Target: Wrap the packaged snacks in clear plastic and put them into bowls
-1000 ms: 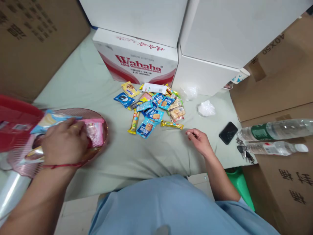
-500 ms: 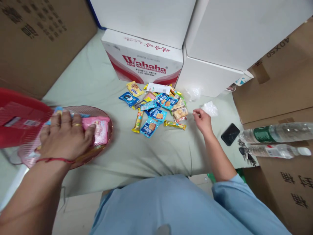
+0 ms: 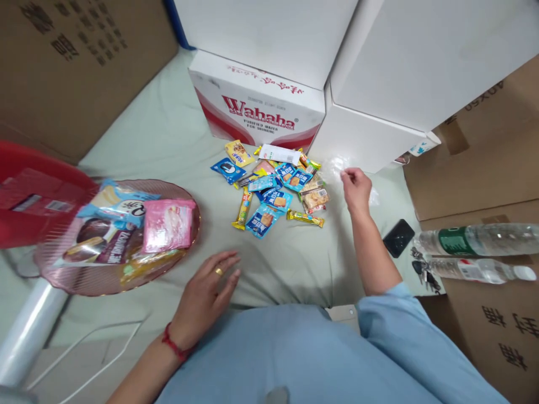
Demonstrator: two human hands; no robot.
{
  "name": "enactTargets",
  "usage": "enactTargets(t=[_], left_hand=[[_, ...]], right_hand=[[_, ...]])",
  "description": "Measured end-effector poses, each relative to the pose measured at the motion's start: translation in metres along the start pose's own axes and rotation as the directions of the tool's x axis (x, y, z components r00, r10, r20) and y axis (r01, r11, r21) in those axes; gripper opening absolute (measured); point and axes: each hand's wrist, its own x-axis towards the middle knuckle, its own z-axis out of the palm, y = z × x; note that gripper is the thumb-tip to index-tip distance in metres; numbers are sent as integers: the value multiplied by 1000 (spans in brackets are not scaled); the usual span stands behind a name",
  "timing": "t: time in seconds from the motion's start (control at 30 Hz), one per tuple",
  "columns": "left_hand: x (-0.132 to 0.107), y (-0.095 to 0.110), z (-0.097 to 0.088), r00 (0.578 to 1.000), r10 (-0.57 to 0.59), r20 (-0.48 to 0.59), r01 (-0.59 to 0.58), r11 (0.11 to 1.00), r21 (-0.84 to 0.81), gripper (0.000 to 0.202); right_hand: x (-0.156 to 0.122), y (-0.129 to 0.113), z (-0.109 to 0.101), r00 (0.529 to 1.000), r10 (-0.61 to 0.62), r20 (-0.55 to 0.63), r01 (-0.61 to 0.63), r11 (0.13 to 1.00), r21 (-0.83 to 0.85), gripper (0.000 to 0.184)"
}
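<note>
My left hand (image 3: 210, 286) hovers at the table's front edge with fingers apart and nothing in it; a gold ring and a red cord bracelet are on it. To its left, a pink ribbed plastic bowl (image 3: 194, 230) carries a blue snack bag (image 3: 115, 203), a brown-and-white pack (image 3: 95, 242), a pink packet (image 3: 168, 227) and a yellow wrapper (image 3: 154, 264). My right hand (image 3: 357, 189) is curled with fingertips together beside crumpled clear plastic (image 3: 337, 166); whether it grips the plastic is unclear. Left of that hand lies a pile of small wrapped snacks (image 3: 275, 199).
A Wahaba-style water carton (image 3: 261, 115) and white boxes (image 3: 379, 67) stand behind the pile. At right lie a phone (image 3: 398, 238), keys (image 3: 425, 272) and two plastic bottles (image 3: 488, 240). A red bag (image 3: 37, 196) is at far left; brown cartons (image 3: 84, 101) flank the table.
My left hand has left the packets in the bowl and moved right toward my body. My right hand has shifted up to the clear plastic. The view has turned slightly.
</note>
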Motion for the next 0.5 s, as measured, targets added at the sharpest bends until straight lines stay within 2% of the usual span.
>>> enactTargets(t=[0.03,0.07,0.13,0.17,0.23,0.3,0.37,0.43,0.5], left_hand=[[-2,-2,2,998,-48,32,50,996,-68,29],[0,-3,5,993,-98,73,107,984,-140,30],[10,-1,12,967,-183,176,228,930,-287,35],[18,3,18,950,-211,229,284,890,-356,36],[38,12,33,924,-238,301,362,797,-483,39],[58,24,52,908,-228,351,402,706,-583,41],[73,37,71,897,-229,378,436,590,-679,56],[83,47,85,862,-267,430,506,454,-733,69],[86,53,95,801,-289,524,595,302,-745,63]], right_hand=[[-15,1,-8,996,85,25,-88,977,194,21],[-32,1,-15,980,169,101,-194,912,361,25],[-69,2,-23,913,264,313,-400,731,552,30],[-87,1,-24,871,279,404,-481,649,589,31],[-121,-1,-20,803,301,514,-591,511,624,30],[-146,-4,-13,755,324,570,-655,380,653,27],[-164,-7,-5,718,339,607,-693,266,670,26],[-177,-8,2,685,343,642,-722,202,662,26],[-185,-7,8,658,344,669,-747,186,639,26]])
